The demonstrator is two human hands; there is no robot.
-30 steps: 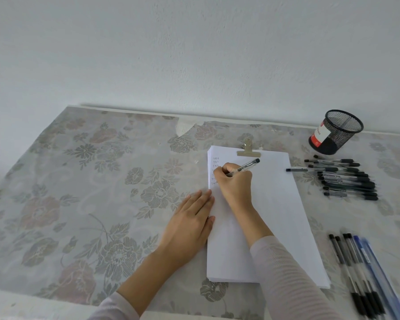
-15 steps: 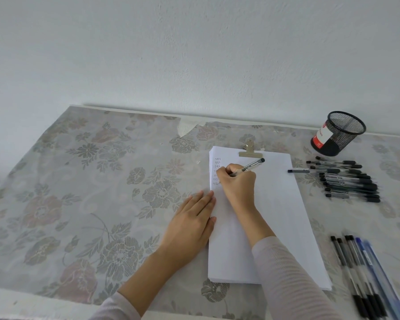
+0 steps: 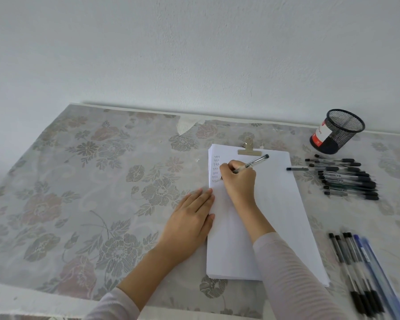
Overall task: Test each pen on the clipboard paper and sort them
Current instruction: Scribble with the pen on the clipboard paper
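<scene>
White paper (image 3: 275, 204) lies under a metal clip (image 3: 249, 150) on the clipboard. My right hand (image 3: 239, 181) grips a clear pen with a black cap end (image 3: 254, 163), its tip down at the paper's left margin beside several small written marks (image 3: 215, 168). My left hand (image 3: 192, 218) lies flat, fingers straight, pressing the paper's left edge. A pile of several black pens (image 3: 346, 179) lies to the right of the clipboard. Another group of pens (image 3: 360, 273), black and blue, lies near the front right.
A black mesh pen cup (image 3: 337, 131) with a red and white label stands tilted at the back right by the wall. A floral cloth (image 3: 90, 192) covers the table. One pen (image 3: 297, 168) lies apart, just left of the pile.
My right hand has shifted slightly along the left margin while writing; another small mark shows in the column. My left hand stays flat on the paper edge.
</scene>
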